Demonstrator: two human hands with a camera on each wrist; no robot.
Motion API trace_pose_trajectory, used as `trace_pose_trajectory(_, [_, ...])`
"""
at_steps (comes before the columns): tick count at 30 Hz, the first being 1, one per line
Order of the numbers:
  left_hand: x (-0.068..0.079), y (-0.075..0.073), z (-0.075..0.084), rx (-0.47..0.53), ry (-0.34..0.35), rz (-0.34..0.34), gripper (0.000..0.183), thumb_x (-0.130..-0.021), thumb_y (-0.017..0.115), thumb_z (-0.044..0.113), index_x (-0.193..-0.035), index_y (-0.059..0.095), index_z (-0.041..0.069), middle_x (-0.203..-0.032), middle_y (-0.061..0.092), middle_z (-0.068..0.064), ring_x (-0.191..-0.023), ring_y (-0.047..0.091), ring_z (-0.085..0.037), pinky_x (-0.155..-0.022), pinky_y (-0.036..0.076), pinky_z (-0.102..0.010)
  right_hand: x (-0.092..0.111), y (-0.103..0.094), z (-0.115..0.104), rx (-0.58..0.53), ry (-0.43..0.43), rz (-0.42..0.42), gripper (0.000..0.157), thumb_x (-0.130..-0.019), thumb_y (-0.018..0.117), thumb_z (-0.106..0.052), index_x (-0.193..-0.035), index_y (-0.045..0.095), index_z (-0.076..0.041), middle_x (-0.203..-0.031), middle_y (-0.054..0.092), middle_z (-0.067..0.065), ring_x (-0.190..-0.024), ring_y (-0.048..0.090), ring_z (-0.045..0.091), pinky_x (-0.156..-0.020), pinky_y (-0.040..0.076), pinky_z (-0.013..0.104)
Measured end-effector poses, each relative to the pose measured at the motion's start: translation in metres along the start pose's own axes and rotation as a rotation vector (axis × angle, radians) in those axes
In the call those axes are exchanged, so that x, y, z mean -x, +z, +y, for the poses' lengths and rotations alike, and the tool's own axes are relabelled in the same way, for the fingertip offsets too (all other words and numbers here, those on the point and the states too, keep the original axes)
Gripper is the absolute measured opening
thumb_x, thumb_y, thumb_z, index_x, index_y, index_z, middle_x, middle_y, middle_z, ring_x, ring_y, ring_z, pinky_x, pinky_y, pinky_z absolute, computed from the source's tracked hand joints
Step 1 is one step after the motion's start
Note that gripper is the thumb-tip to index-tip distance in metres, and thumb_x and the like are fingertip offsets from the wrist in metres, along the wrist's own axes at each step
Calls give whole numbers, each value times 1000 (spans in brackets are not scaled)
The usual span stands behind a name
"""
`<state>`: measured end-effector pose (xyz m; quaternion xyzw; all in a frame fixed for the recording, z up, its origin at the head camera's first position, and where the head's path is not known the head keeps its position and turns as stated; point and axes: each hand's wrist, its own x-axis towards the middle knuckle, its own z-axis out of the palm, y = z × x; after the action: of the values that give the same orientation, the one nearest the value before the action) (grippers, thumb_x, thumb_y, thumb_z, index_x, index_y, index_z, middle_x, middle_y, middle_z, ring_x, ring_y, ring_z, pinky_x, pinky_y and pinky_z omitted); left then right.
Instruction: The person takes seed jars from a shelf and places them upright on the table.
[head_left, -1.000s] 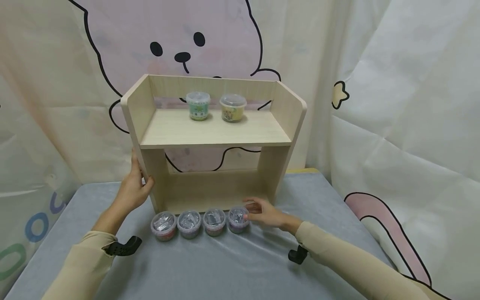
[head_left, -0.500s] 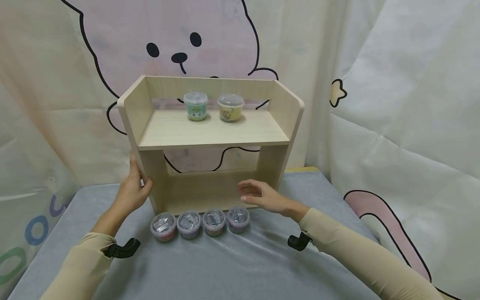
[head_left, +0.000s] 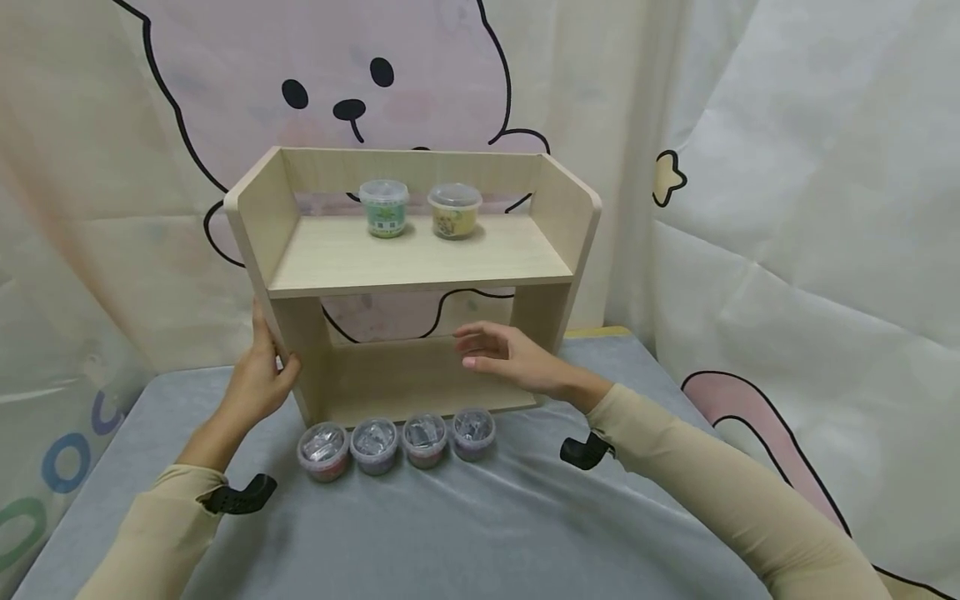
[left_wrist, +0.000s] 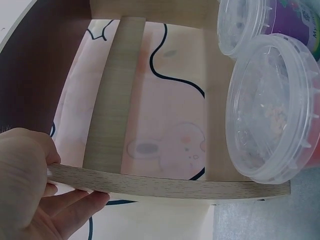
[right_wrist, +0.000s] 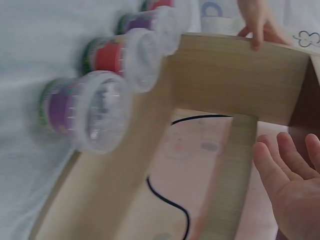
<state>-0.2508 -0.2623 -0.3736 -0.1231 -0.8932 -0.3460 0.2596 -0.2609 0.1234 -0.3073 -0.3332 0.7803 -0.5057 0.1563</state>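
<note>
A two-tier wooden shelf [head_left: 420, 265] stands on the table. My left hand [head_left: 258, 383] grips its left side panel, thumb on one face and fingers on the other, as the left wrist view shows. In front of the lower compartment, my right hand [head_left: 510, 358] hovers with relaxed fingers and nothing in them. Several clear-lidded tubs line up at the shelf's front foot, from a red tub [head_left: 324, 454] at the left to a purple tub [head_left: 473, 435] at the right. On the upper board sit a green tub [head_left: 384, 212] and a yellow tub [head_left: 455, 215].
A grey-blue cloth [head_left: 405, 542] covers the table. Behind the shelf hangs a curtain [head_left: 585, 83] with a cartoon bear, and another curtain [head_left: 810, 208] closes off the right side.
My right hand has left the rightmost tub and risen to the front of the lower compartment. The tubs and my left hand's grip on the shelf are as before; the head view has shifted slightly.
</note>
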Motion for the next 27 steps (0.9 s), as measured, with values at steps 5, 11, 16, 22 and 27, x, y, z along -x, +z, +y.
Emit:
trace_pose_trajectory(5, [-1,-1,1,-10,5,-1,100,-89,56,-4,-161,-10,17,-120,60,-43,-96,66,-53,-63,48,-52,-5,-5,-18,-8,-33,7,46,-101,56,-9,-146,46,-4,-143,56,21,-132,57,35,-107,51,40])
trace_pose_trajectory(11, [-1,1,0,0,14,-5,98,-90,55,-4,-161,-9,17,-129,57,-41,-104,65,-56,-66,49,-54,-11,-7,-30,-22,-72,10,46,-101,56,-8,-146,46,-2,-143,57,20,-133,58,32,-108,50,40])
trace_pose_trajectory(16, [2,0,0,-13,11,-8,98,-90,55,-4,-161,-8,18,-129,57,-41,-104,65,-57,-66,50,-56,-18,-10,-39,-47,-95,-1,47,-102,56,-13,-147,46,-5,-145,56,19,-134,58,31,-110,48,40])
trace_pose_trajectory(22, [3,-1,2,-14,9,1,97,-90,55,-5,-161,-7,17,-129,57,-42,-106,64,-58,-71,51,-60,-27,-17,-57,-92,-124,14,51,-101,55,-14,-149,41,-1,-146,54,22,-135,56,33,-112,47,43])
trace_pose_trajectory(27, [2,-1,2,-26,3,4,97,-89,56,-4,-161,-5,16,-116,62,-42,-90,67,-50,-62,48,-49,-39,-19,-69,-121,-139,72,50,-101,49,-4,-149,38,5,-148,50,28,-135,54,42,-112,45,49])
